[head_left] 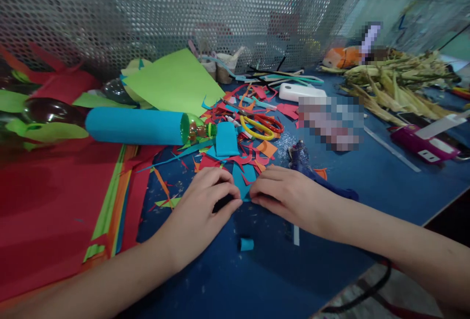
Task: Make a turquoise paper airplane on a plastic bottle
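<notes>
L hand (215,194) and R hand (284,194) face each other mid-table, each seemingly pinching a near corner of a blue paper piece (242,192) btwn thumb & fingers; its far end lies among paper scraps (268,150). Exact grip on the underside is hidden, can't tell. Uneven pull L vs R could skew or crease the piece, esp. b/c the hold is right at the edge; scraps touching its far end might also get dragged along or caught in a fold. Just in front of the hands, a small blue roll (246,244) lies on its side on the table (227,280), so a wrist swinging inward could knock it rolling. Just beyond R wrist is a dark blue tool (304,162), prob. a glue gun; if hot, a careless R arm move = burn risk. L forearm crosses the stacked coloured sheets (55,211), so a sleeve-less drag could shift them. Farther out, a blue-wrapped bottle (135,125) lies on its side, neck near a folded blue piece (226,139); an elbow or sheet bump could roll it into the scraps.
</notes>
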A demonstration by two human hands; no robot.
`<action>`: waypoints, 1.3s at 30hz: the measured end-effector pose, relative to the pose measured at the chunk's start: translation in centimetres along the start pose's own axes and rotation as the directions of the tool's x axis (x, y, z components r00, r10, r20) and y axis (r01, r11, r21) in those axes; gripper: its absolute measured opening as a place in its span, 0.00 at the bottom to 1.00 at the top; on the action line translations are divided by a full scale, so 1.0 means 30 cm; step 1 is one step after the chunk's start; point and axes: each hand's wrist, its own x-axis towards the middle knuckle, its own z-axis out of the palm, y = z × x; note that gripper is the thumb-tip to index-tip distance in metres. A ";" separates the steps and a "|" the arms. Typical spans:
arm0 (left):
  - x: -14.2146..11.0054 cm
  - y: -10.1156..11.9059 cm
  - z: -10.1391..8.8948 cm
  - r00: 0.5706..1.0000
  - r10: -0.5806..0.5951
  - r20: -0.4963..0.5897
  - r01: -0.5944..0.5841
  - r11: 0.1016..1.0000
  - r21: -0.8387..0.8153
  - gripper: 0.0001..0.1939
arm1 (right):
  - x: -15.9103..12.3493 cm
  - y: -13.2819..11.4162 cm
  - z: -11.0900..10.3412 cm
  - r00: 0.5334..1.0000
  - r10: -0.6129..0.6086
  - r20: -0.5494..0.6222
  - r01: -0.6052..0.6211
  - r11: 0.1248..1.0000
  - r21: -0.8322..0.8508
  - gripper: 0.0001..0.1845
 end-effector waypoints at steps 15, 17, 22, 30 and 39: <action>-0.014 0.016 -0.020 0.995 -0.014 -0.103 0.000 0.991 -0.132 0.04 | -0.013 0.003 0.031 0.957 -0.053 -0.286 0.070 0.996 0.051 0.07; -0.015 0.014 -0.022 0.989 0.001 -0.146 -0.024 0.988 -0.155 0.04 | -0.018 0.000 0.029 0.926 -0.026 -0.376 0.051 0.997 0.056 0.06; -0.008 0.013 -0.023 0.974 -0.025 -0.224 -0.014 0.985 -0.172 0.02 | -0.021 0.001 0.020 0.910 0.002 -0.415 0.032 0.997 0.076 0.04; -0.005 0.008 -0.024 0.959 -0.025 -0.283 -0.024 0.986 -0.168 0.05 | -0.015 0.004 0.005 0.896 0.001 -0.445 0.046 0.994 0.096 0.03; -0.001 0.007 -0.023 0.945 0.012 -0.326 -0.058 0.989 -0.133 0.02 | -0.019 -0.004 -0.001 0.886 0.018 -0.463 0.038 0.993 0.111 0.04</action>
